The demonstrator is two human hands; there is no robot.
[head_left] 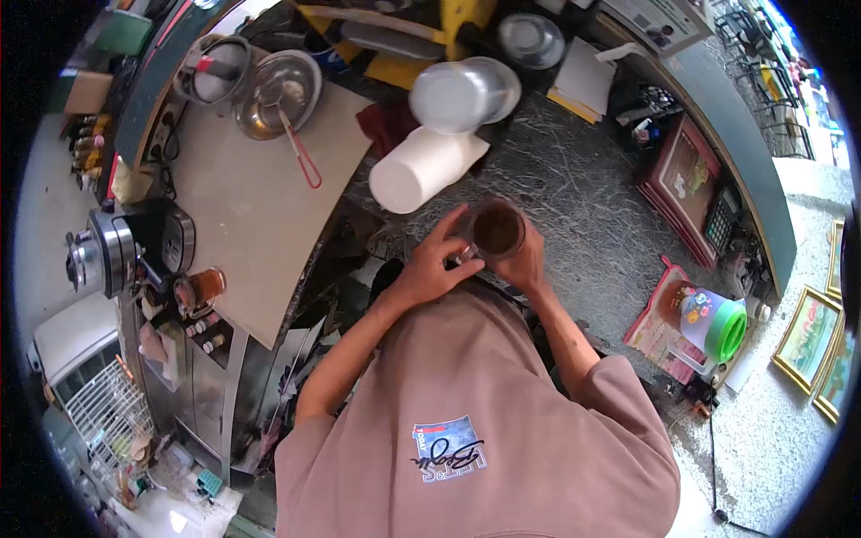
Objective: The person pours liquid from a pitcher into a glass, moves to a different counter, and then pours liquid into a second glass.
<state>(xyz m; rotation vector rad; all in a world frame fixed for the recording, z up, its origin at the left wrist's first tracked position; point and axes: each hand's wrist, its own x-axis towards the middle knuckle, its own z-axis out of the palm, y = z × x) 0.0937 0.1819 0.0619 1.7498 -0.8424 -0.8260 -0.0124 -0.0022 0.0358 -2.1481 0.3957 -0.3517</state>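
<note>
A glass mug (497,229) of dark brown drink is between my two hands, close to the front of my body at the dark counter's edge. My left hand (432,265) is closed at the mug's handle, with the thumb and fingers curled about it. Around the mug's far side wraps my right hand (525,258), its fingers partly hidden by the glass. Just beyond the mug lies a white roll of paper towel (408,179), apart from both hands.
Clear plastic containers (457,94) stand behind the roll. A metal bowl (280,94) with a red-handled strainer (305,163) sits at the left. At the right are a green-lidded jug (725,330) and a red tray (686,184). Another filled glass mug (201,289) stands by the coffee machine (117,249).
</note>
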